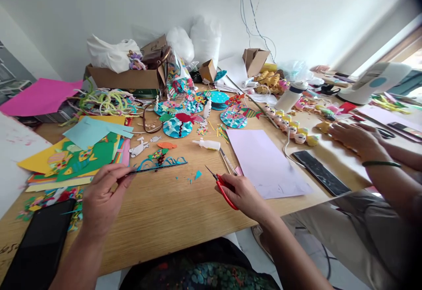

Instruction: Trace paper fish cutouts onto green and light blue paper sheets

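Note:
My left hand (107, 191) pinches one end of a flat blue paper piece with a wavy cut-out edge (168, 163), held almost edge-on above the table. In my right hand (245, 193) is a pair of small scissors with red handles (227, 195); their pointed blades aim up and left and look closed. Between the hands, a small blue paper scrap (198, 174) lies on the wood with tinier bits. Just beyond the blue piece are a green patterned paper fish (157, 153), an orange paper shape (167, 145) and a white glue bottle (207, 145).
Left lie stacked coloured papers (33, 164) and a black phone (41, 241). Decorated blue discs (176, 128) stand farther back. Right are a lilac sheet (263, 162), a dark flat slab (321, 173) and a co-worker's hands (359, 138). Boxes and bags line the wall.

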`<act>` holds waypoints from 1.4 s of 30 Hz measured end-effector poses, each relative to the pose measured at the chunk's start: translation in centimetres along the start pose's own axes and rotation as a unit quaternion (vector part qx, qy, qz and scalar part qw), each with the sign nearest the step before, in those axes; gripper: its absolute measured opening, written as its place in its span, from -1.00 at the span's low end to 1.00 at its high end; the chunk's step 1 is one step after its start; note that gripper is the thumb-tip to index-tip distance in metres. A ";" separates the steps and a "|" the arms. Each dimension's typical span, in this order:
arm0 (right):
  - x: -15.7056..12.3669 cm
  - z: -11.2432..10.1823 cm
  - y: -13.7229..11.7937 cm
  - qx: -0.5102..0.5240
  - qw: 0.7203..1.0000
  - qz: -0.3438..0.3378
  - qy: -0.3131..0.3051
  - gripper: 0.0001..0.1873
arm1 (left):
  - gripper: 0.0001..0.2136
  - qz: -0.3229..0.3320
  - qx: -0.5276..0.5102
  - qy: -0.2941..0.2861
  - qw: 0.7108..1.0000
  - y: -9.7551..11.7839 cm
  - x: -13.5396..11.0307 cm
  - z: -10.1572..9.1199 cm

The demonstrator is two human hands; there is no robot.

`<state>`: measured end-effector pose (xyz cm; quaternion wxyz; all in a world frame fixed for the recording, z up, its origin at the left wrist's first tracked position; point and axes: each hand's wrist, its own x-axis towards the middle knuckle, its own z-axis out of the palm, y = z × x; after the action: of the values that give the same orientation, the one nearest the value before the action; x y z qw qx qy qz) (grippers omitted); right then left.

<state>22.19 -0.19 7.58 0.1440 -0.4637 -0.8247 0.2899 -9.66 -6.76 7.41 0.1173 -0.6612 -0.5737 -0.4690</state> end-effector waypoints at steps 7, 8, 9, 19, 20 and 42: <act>-1.0 0.9 0.7 -0.125 0.983 0.118 -0.059 -0.70 | -0.86 0.045 0.028 0.041 0.998 0.9 -0.1 0.4; -1.1 1.0 0.5 -0.141 0.979 0.129 -0.070 -0.71 | -0.84 0.050 0.026 0.043 0.997 1.1 -0.2 0.6; -1.2 1.1 0.3 -0.153 0.976 0.137 -0.079 -0.72 | -0.83 0.056 0.024 0.043 0.997 1.2 -0.3 0.7; -1.4 1.8 -0.6 -0.193 0.965 0.103 -0.144 -0.81 | -0.80 0.082 0.057 0.073 0.992 1.5 -1.0 1.2; -1.4 2.0 -0.6 -0.194 0.965 0.100 -0.147 -0.81 | -0.80 0.082 0.058 0.075 0.992 1.5 -1.1 1.2; -1.8 2.5 -0.8 -0.194 0.964 0.138 -0.116 -0.83 | -0.46 -0.049 0.080 0.062 0.994 -0.3 -6.1 -1.2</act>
<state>21.34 -2.84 6.16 -0.0868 -0.5554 -0.8040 0.1936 -9.89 -11.44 3.34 0.1821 -0.5900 -0.6330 -0.4670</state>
